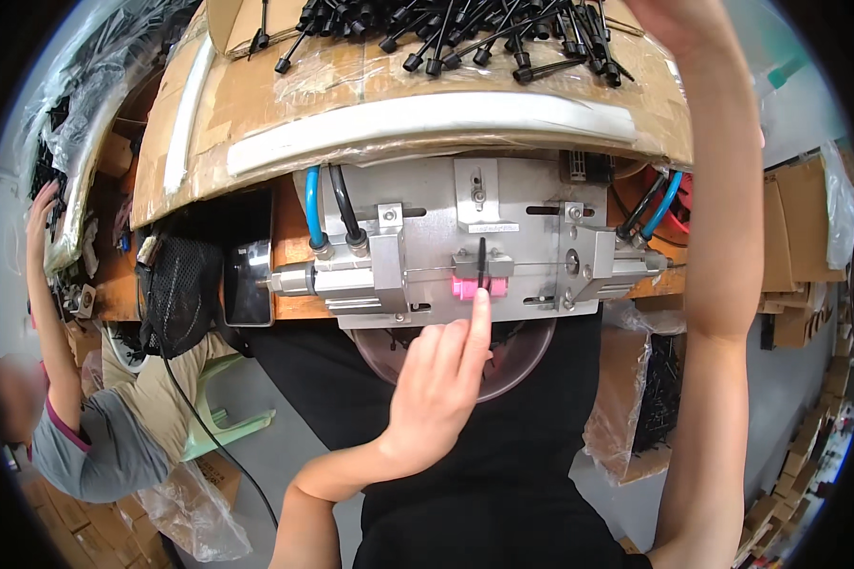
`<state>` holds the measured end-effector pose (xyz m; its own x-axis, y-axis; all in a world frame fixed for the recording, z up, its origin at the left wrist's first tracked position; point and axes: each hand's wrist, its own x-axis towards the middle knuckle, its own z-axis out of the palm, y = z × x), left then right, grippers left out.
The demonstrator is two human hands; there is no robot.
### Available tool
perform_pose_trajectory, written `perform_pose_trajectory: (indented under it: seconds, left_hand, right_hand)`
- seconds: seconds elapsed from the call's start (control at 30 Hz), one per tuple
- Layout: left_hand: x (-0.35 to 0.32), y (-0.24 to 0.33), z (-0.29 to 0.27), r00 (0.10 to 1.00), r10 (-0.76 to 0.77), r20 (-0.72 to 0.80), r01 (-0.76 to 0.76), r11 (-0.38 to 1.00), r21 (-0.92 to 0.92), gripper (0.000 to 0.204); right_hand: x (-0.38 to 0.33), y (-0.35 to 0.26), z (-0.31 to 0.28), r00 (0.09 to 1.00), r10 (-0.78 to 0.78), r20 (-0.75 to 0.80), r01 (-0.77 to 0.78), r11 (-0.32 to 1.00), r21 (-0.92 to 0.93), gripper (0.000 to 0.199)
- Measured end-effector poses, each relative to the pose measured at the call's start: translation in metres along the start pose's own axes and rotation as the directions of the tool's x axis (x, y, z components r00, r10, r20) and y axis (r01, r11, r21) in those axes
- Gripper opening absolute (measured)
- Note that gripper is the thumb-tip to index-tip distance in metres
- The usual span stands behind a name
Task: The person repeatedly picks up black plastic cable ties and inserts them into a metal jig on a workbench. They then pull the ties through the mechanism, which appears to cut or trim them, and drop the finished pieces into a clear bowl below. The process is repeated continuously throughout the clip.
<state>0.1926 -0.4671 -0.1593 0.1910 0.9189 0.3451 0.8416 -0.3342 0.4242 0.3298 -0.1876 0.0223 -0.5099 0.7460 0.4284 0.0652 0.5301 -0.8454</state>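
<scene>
a: black piece (482, 254), quick look?
b: thin, dark, narrow. long axis runs toward the wearer, across the small grey block (498, 266) mid-rig. upright or tilted, can't tell.
a: pink block (465, 287)?
b: bright pink, small, on the near side of the grey block, right beside it. black piece's near end overlaps it in this view.
a: the loose black parts (436, 43)?
b: big tangled heap on the cardboard (247, 90), beyond the rig. slim stems, thicker knobby ends, glossy black. they lie every which way, many crossing; a few sit apart at the left. top of the heap is cropped.
</scene>
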Motion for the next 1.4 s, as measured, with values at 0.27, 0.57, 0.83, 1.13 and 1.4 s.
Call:
perform_pose_trajectory:
  seconds: [0.27,0.57,0.83,1.13,1.4]
  left_hand:
    - [0.011,0.0,0.015,0.999,0.027,0.017,-0.029,0.99,0.136,0.066]
    - [0.035,-0.015,-0.042,0.998,-0.007,0.069,0.026,0.962,-0.272,0.069]
    - [0.033,-0.053,-0.072,0.93,-0.185,-0.318,0.148,0.979,-0.138,0.03]
    - [0.058,-0.083,-0.077,0.919,-0.193,-0.342,0.171,0.981,-0.093,0.025]
    - [0.063,-0.075,-0.072,0.877,-0.285,-0.386,0.257,0.958,-0.124,0.014]
  right_hand:
    - [-0.052,-0.022,-0.005,0.86,0.011,-0.51,0.163,0.942,0.295,0.023]
    - [-0.263,0.031,0.124,0.976,-0.179,-0.124,0.105,0.885,-0.454,0.061]
    - [-0.274,0.048,0.158,0.99,-0.108,-0.093,0.054,0.888,-0.456,0.064]
    - [-0.272,0.046,0.16,0.98,-0.155,-0.122,0.076,0.87,-0.488,0.063]
    - [-0.269,0.052,0.16,0.993,-0.087,-0.081,0.032,0.851,-0.524,0.065]
